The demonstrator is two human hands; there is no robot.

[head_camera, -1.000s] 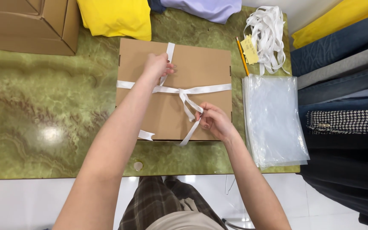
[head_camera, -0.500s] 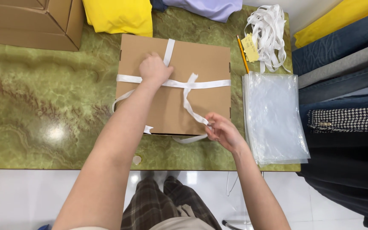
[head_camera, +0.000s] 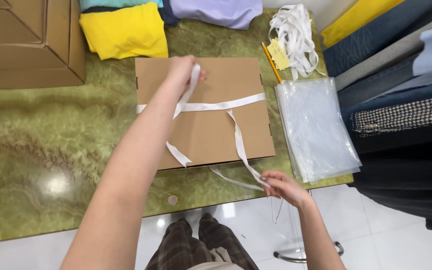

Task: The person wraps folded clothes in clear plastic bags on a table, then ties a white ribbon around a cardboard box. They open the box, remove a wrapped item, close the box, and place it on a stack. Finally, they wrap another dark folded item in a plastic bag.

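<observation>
A flat brown cardboard box point(head_camera: 211, 135) lies on the green marble table point(head_camera: 41, 150), with a white ribbon point(head_camera: 221, 106) running across its lid. My left hand point(head_camera: 183, 67) is over the box's far edge and pinches one ribbon strand, pulling it away from me. My right hand point(head_camera: 281, 185) is past the table's near edge and pinches the other ribbon end, drawn tight toward me. A loose ribbon tail point(head_camera: 177, 154) hangs over the box's near left part.
A large cardboard carton point(head_camera: 23, 42) stands at the far left. Folded yellow point(head_camera: 121, 30) and lilac point(head_camera: 216, 11) garments lie behind the box. A ribbon bundle point(head_camera: 296, 32), a pencil point(head_camera: 271, 62) and stacked clear plastic bags point(head_camera: 316, 127) are to the right, beside piled fabrics point(head_camera: 401, 100).
My hands have drawn apart: the left went up to the box's far edge with its strand, the right pulled its ribbon end back off the box past the table edge.
</observation>
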